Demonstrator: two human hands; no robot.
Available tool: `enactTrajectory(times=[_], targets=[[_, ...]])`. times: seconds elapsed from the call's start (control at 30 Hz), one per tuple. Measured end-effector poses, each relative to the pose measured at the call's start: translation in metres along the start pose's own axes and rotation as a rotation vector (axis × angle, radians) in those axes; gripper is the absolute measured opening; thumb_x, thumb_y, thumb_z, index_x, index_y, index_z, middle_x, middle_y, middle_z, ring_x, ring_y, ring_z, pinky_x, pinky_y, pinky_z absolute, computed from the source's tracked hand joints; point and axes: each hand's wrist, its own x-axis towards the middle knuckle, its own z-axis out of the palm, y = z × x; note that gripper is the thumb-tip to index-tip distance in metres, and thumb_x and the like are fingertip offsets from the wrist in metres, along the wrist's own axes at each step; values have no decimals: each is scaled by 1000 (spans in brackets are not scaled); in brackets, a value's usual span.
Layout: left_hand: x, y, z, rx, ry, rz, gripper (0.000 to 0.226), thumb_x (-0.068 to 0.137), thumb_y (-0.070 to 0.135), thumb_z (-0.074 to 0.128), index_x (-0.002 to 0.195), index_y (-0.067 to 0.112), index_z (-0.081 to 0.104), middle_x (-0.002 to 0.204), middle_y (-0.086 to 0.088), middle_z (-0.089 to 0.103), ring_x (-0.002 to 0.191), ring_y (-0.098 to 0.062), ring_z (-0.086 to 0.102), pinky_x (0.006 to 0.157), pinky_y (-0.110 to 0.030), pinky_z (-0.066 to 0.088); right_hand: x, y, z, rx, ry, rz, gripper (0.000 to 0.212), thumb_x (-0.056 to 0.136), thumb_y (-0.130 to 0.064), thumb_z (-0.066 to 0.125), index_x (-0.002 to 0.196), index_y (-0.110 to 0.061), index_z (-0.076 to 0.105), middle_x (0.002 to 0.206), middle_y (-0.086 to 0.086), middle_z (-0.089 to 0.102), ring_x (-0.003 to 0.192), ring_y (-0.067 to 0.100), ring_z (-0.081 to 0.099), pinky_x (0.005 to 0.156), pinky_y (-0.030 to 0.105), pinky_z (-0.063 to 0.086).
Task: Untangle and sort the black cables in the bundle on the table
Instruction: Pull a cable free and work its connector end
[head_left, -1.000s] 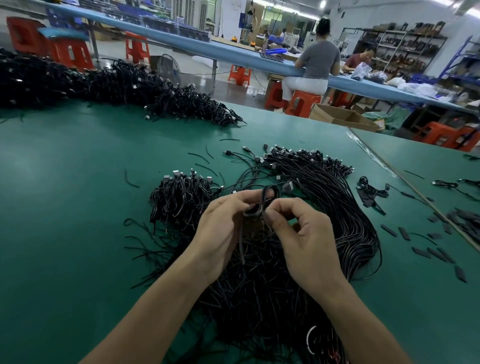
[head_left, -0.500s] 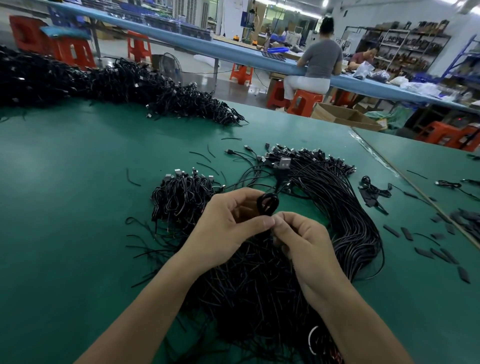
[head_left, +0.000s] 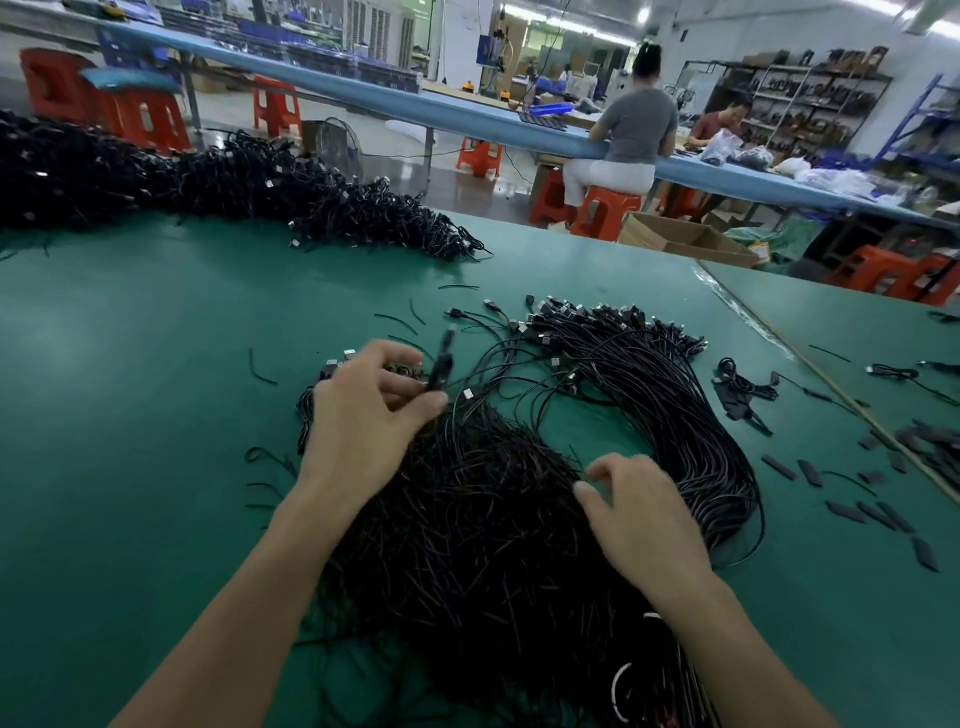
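Note:
A big tangled bundle of black cables lies on the green table in front of me. Its strands curve round to the right and end in a fan of connectors. My left hand grips a small coiled cable whose plug sticks up past the fingers. It hovers over a small pile of coiled cables that it mostly hides. My right hand, blurred by motion, hangs over the bundle's near right part with its fingers loosely bent and nothing in them.
A long heap of black cables lines the table's far left. Short black strips and loose wire ends are scattered on the right. A seam joins a second green table. Behind are red stools, a cardboard box and seated people.
Both hands held the small coil together. My right hand has let go and dropped back to the bundle. My left hand has carried the coil left, over the small pile.

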Motion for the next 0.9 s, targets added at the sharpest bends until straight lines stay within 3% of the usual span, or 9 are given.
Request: enactTrajectory(times=[0.07, 0.13, 0.33, 0.5, 0.6, 0.73, 0.83, 0.87, 0.9], targets=[[11, -5, -1, 95, 148, -1, 34, 80, 25, 83, 104, 32, 60, 79, 19, 66, 72, 7, 65, 64, -7, 45, 3, 12, 1, -315, -26, 94, 34, 101, -43, 45, 122, -17, 53, 125, 8, 50, 113, 25, 50, 91, 35, 46], [20, -12, 0, 176, 225, 0, 28, 85, 23, 78, 107, 25, 61, 88, 12, 64, 75, -3, 64, 71, -20, 54, 6, 16, 4, -417, -85, 169, 36, 101, -43, 45, 121, -14, 51, 129, 12, 47, 117, 29, 47, 94, 37, 44], [23, -36, 12, 491, 108, -162, 28, 95, 40, 62, 118, 25, 66, 114, 0, 56, 93, -23, 60, 72, -37, 49, 15, 14, 7, -448, -151, 189, 7, 94, -16, 53, 100, -15, 49, 115, 9, 57, 109, 27, 51, 82, 33, 41], [18, -33, 18, 544, 55, -127, 44, 96, 51, 52, 130, 25, 62, 122, -1, 51, 105, -24, 56, 72, -36, 45, 18, 10, 5, -437, -67, 172, 21, 94, -13, 54, 83, -16, 37, 101, 5, 58, 89, 24, 45, 73, 31, 36], [14, -25, 21, 546, 146, 44, 33, 95, 39, 60, 122, 21, 66, 112, -2, 53, 102, -22, 53, 75, -34, 47, 22, 7, 3, -126, -67, 217, 3, 94, -9, 47, 93, -9, 44, 96, 10, 55, 87, 28, 52, 69, 35, 40], [7, -9, 31, 462, 79, 239, 11, 93, 30, 63, 97, 22, 70, 88, 9, 56, 87, -11, 52, 73, -22, 40, 32, 12, -5, 513, -5, 446, 32, 98, -6, 44, 127, 7, 42, 89, 14, 52, 69, 24, 47, 57, 34, 35], [3, -1, 39, 357, 10, 251, 7, 94, 29, 63, 91, 25, 68, 81, 17, 58, 82, -7, 55, 72, -18, 41, 32, 14, -8, 917, 72, 577, 6, 100, 0, 44, 95, 0, 47, 80, 10, 42, 60, 21, 47, 55, 37, 34], [1, 1, 42, 325, -8, 247, 6, 94, 28, 63, 90, 26, 68, 81, 18, 58, 81, -6, 56, 72, -19, 43, 31, 15, -6, 876, 99, 529, 21, 102, -4, 44, 84, -11, 36, 74, 8, 40, 56, 20, 44, 54, 38, 33], [-2, 3, 44, 303, -30, 245, 6, 94, 28, 63, 91, 26, 68, 80, 19, 58, 78, -4, 56, 71, -20, 46, 29, 13, -5, 772, 118, 456, 28, 103, -10, 44, 78, -3, 52, 67, 5, 39, 57, 14, 29, 55, 39, 34]])
